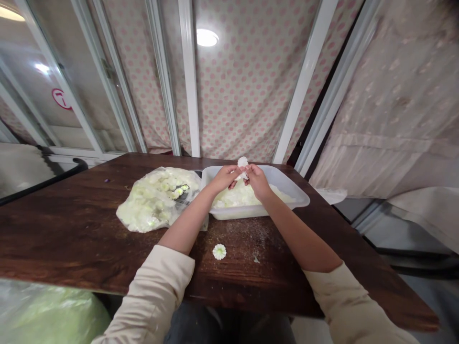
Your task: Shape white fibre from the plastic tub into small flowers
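Observation:
Above a white plastic tub (234,212), my left hand (228,177) and my right hand (255,177) meet, both with fingers pinched on a small white scalloped flower piece (243,162). Pale yellow-white pieces (238,195) lie in the tub beneath them. Left of the tub, a clear plastic bag (143,203) holds many similar white and green pieces. A single white flower piece with a green centre (219,252) lies flat on the table in front of the tub.
The dark wooden table (71,224) has scattered crumbs near the tub. A green-filled plastic bag (53,313) sits below its left edge. Behind stand framed glass panels with a dotted curtain (247,86). A chair with white cloth (21,167) is at the left.

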Demonstrator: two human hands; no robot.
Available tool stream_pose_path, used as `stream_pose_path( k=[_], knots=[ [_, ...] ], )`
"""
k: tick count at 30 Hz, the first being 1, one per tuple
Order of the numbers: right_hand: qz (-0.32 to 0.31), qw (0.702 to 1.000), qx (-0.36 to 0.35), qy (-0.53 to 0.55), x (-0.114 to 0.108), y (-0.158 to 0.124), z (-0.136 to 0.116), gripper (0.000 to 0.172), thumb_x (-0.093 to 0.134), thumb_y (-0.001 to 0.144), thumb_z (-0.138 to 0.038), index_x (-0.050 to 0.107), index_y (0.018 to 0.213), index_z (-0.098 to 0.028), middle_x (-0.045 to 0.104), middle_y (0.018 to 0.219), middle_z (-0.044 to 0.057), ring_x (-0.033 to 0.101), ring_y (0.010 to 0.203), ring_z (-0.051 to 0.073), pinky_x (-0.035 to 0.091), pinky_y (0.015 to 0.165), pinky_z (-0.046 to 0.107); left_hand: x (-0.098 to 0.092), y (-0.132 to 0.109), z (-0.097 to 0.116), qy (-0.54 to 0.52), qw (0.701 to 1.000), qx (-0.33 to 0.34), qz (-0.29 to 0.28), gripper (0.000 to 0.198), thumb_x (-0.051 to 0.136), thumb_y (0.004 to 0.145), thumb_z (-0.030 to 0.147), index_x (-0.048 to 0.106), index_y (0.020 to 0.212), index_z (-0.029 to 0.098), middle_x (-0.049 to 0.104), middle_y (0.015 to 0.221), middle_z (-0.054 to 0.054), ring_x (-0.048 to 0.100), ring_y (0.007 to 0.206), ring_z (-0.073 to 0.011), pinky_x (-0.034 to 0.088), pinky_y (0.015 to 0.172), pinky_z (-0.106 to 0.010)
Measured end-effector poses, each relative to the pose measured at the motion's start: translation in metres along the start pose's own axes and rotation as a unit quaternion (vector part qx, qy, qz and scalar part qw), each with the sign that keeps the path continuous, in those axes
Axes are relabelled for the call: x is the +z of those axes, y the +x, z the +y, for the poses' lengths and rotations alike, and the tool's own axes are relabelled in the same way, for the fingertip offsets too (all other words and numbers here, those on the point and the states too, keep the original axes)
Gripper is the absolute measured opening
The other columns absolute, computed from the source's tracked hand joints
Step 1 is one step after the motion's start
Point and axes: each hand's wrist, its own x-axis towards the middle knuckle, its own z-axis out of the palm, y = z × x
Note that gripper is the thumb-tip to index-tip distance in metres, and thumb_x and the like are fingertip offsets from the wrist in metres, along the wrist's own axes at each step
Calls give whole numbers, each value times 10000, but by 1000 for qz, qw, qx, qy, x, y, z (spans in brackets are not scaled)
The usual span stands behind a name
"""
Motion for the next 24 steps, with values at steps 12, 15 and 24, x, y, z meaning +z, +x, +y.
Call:
stream_pose_path(
  k=[12,15,24],
  knots=[
    [114,989,56,-78,-5,3,2,255,561,736,-377,394,662,-200,362,465,-85,357,387,67,303,375,193,2,-2,-1,24,999,-12,-26,273,489,802,434,498,819,161,416,416,70,393,362,-57,320,409,-176],
    [139,982,83,-100,-2,3,0,190,573,719,-323,434,753,-199,441,539,-74,421,433,73,332,398,188,3,1,-3,-7,999,-37,15,262,427,837,440,438,819,179,406,454,75,391,365,-51,314,398,-168],
    [16,991,56,-123,2,0,2,221,446,789,-382,497,715,-179,516,580,-31,475,470,78,359,450,195,4,5,-9,-15,999,-41,9,56,362,860,235,375,841,184,458,544,60,455,425,-66,343,415,-171]
  ],
)
